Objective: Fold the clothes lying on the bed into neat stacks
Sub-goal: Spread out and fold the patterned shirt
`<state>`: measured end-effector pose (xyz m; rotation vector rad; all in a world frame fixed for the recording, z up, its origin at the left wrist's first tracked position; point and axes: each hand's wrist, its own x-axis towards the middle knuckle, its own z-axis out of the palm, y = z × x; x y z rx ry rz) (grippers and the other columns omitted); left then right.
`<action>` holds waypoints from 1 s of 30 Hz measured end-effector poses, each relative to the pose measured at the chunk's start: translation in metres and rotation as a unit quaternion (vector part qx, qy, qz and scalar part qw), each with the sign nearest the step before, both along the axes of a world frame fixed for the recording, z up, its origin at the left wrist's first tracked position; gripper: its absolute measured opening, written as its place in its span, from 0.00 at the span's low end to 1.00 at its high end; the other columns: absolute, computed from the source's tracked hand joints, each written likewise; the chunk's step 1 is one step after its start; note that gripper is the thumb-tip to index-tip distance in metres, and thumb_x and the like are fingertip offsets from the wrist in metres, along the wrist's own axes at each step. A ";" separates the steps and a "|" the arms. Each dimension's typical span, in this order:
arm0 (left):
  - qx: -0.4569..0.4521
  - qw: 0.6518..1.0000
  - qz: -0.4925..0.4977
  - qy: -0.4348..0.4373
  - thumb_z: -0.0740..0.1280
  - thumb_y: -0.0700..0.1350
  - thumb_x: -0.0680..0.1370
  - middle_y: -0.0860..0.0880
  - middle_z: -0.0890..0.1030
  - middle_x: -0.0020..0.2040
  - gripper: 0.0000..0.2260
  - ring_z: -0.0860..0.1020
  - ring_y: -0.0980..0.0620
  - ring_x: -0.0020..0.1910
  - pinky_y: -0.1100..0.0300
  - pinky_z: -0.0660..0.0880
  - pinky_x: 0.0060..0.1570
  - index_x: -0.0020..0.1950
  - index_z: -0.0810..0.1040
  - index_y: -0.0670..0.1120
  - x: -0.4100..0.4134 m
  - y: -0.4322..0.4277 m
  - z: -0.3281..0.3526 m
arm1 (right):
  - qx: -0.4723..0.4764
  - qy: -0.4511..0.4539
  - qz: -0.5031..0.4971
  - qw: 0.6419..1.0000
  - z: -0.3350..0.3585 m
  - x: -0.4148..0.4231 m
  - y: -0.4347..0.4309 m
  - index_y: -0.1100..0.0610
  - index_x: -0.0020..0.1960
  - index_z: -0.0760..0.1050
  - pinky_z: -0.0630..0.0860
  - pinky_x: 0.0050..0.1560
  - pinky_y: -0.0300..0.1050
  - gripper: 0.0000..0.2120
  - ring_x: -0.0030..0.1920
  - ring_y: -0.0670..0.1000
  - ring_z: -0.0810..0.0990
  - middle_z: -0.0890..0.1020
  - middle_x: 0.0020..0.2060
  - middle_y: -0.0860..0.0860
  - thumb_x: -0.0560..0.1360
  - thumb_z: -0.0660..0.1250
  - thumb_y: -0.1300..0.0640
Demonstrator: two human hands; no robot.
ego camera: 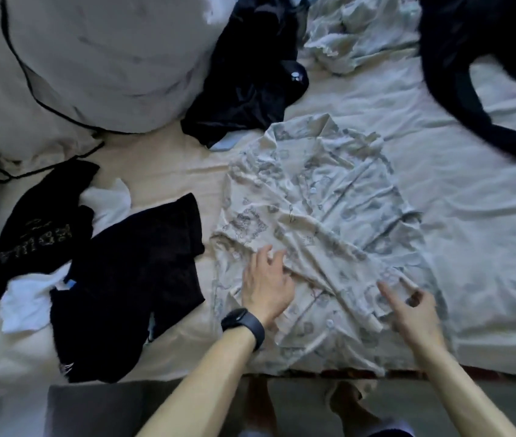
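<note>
Near the front edge of the bed, the printed button-up shirt lies spread out and wrinkled. Its collar points away from you and its hem reaches the mattress edge. Your left hand rests palm down on the shirt's lower left part, fingers straight and spread, gripping nothing. A black smartwatch sits on that wrist. Your right hand is over the shirt's lower right part. Its forefinger stretches towards the left and the other fingers curl beside a raised fold of cloth; I cannot tell whether they pinch that fold.

To the left of the shirt, a black T-shirt lies mostly flat, partly over a white garment. A black top with pale lettering lies just beyond them. A white duvet with black piping is bunched at the far left corner. Next to it, a crumpled black garment lies just beside the shirt's collar. Farther back sits a pale printed garment, also crumpled, and a second dark garment trails across the far right of the bed.
</note>
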<state>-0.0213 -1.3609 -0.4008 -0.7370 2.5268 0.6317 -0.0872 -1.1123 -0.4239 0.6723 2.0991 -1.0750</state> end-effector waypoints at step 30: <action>-0.177 0.968 -0.179 -0.016 0.75 0.48 0.68 0.43 0.75 0.66 0.22 0.71 0.39 0.68 0.42 0.67 0.62 0.62 0.77 0.53 -0.003 -0.129 -0.055 | 0.103 0.090 -0.109 0.985 -0.013 -0.013 -0.001 0.57 0.49 0.76 0.70 0.50 0.47 0.09 0.49 0.55 0.79 0.80 0.43 0.52 0.81 0.64 0.51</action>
